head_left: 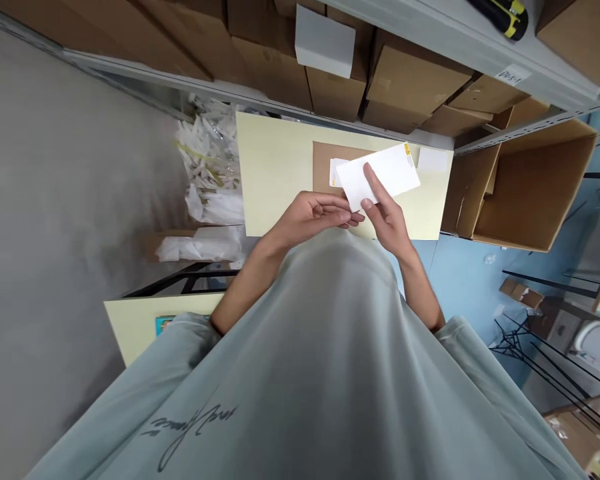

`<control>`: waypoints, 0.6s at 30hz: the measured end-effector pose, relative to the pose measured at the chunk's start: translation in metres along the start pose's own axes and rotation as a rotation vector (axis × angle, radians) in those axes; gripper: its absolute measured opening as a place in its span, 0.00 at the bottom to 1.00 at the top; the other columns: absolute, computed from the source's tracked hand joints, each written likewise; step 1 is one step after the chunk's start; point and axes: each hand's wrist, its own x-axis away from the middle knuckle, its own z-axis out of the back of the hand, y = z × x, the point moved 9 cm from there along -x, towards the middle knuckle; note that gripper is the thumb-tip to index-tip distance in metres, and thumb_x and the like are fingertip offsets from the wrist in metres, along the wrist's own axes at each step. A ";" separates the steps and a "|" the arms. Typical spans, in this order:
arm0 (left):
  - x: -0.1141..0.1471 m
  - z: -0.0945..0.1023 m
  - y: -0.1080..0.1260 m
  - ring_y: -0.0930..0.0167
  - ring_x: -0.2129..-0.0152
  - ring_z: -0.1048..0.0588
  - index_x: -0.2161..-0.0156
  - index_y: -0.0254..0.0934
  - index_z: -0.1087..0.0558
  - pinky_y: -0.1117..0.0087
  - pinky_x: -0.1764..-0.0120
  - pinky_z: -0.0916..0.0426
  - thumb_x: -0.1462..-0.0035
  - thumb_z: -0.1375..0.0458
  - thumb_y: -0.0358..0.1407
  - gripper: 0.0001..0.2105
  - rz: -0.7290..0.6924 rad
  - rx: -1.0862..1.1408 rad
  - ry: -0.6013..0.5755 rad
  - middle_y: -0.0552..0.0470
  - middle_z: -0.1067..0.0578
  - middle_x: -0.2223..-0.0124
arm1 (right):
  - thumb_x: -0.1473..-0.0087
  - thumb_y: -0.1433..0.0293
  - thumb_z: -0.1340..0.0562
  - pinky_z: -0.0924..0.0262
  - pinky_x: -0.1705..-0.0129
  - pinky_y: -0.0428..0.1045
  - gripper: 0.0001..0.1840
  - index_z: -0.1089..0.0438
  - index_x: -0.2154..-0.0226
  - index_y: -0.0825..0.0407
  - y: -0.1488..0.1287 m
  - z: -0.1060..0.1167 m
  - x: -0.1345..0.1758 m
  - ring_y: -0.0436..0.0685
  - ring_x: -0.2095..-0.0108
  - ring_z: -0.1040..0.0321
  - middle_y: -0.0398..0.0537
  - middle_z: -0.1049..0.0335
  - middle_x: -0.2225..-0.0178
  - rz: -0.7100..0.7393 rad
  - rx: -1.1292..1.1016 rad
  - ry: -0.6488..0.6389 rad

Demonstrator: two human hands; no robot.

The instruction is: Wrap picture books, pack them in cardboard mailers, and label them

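A flat white rectangular piece, like a card or slim packet (387,175), with a small orange and black mark at its far right corner, is in my right hand (387,217). My right index finger lies stretched across its face, and the thumb presses near its lower edge. Close to the piece's lower left corner is my left hand (317,215), fingers loosely stretched and slightly curled; whether it touches the corner I cannot tell. Beneath them, a brown cardboard sheet or envelope (323,157) rests on the pale yellow table (275,173). A smaller white label (334,172) lies on the brown piece, partly covered.
Cardboard boxes (403,80) fill the shelf behind the table. A large open carton (535,187) stands at the right. White plastic wrapping (210,153) is heaped at the left. Another white paper (433,160) lies on the table's right end. A black and yellow tool (510,17) sits overhead.
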 end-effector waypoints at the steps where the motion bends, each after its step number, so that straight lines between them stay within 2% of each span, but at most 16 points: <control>1: 0.004 0.002 0.004 0.50 0.53 0.09 0.59 0.36 0.13 0.49 0.45 0.13 0.51 0.17 0.61 0.30 -0.020 -0.008 0.008 0.38 0.09 0.57 | 0.21 0.41 0.46 0.32 0.20 0.59 0.45 0.48 0.14 0.42 -0.007 -0.003 0.000 0.65 0.21 0.33 0.46 0.41 0.16 0.003 0.010 0.006; 7: 0.008 0.008 0.016 0.50 0.55 0.09 0.64 0.36 0.15 0.51 0.48 0.12 0.51 0.16 0.54 0.24 -0.068 -0.023 0.032 0.39 0.10 0.59 | 0.21 0.39 0.48 0.33 0.20 0.59 0.45 0.51 0.14 0.38 -0.027 -0.012 -0.003 0.63 0.23 0.32 0.43 0.38 0.17 0.037 0.075 0.000; 12: 0.000 0.010 0.006 0.49 0.58 0.09 0.65 0.35 0.16 0.51 0.51 0.12 0.51 0.15 0.46 0.20 -0.062 0.046 0.092 0.41 0.11 0.62 | 0.21 0.40 0.45 0.19 0.33 0.61 0.44 0.43 0.16 0.45 -0.038 -0.002 -0.003 0.65 0.36 0.20 0.52 0.33 0.21 0.063 0.061 0.033; 15: -0.004 0.007 0.002 0.51 0.59 0.10 0.65 0.36 0.15 0.53 0.53 0.12 0.51 0.15 0.44 0.18 -0.088 0.064 0.120 0.42 0.12 0.64 | 0.22 0.41 0.42 0.15 0.41 0.57 0.42 0.40 0.18 0.43 -0.031 0.003 -0.005 0.62 0.44 0.17 0.52 0.24 0.28 -0.002 0.076 0.029; 18: -0.008 -0.001 0.006 0.56 0.64 0.11 0.65 0.37 0.16 0.58 0.58 0.13 0.49 0.16 0.45 0.17 -0.145 0.020 0.140 0.47 0.15 0.68 | 0.22 0.41 0.40 0.14 0.48 0.56 0.40 0.37 0.20 0.42 -0.017 0.006 -0.007 0.59 0.54 0.16 0.50 0.16 0.41 -0.069 0.066 -0.002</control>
